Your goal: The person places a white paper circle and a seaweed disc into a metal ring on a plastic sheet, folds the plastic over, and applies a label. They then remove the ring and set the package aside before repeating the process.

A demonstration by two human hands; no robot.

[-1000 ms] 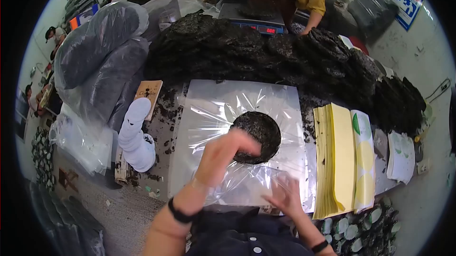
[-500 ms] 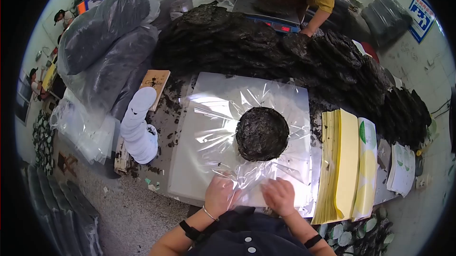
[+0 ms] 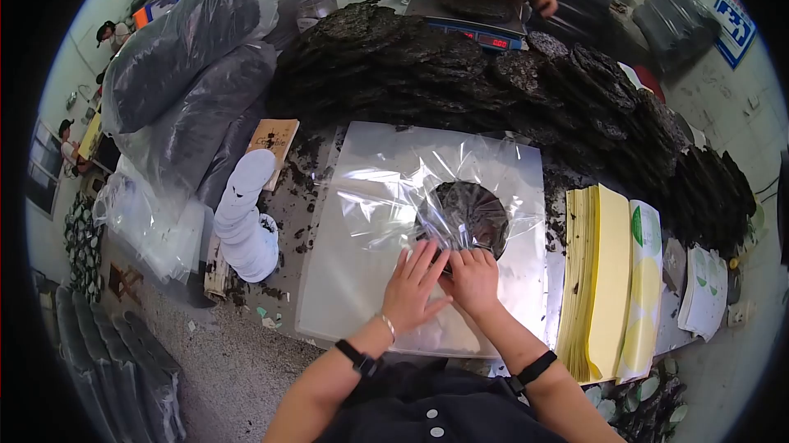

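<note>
A dark round cake (image 3: 486,211), rough like pressed dried seaweed, lies on a stack of clear plastic sheets (image 3: 345,299). Clear film (image 3: 374,196) is folded over its near part and spreads out crinkled around it. My right hand (image 3: 474,280) has its fingers bent together on the film at the cake's near edge, gripping it there. Beside it, my left hand (image 3: 413,288) is open with fingers spread, its fingertips at the film near the cake's lower left edge.
White paper discs (image 3: 246,229) are piled at the left, near a wooden block (image 3: 275,145). Yellow printed wrappers (image 3: 608,279) stand at the right. Many dark cakes (image 3: 386,65) are heaped behind. Across the table, a person stands at a scale (image 3: 493,42).
Both hands have moved forward from the near edge to the cake, bringing the near film over it. My left hand has opened. The other person's hand has lifted away from the heap.
</note>
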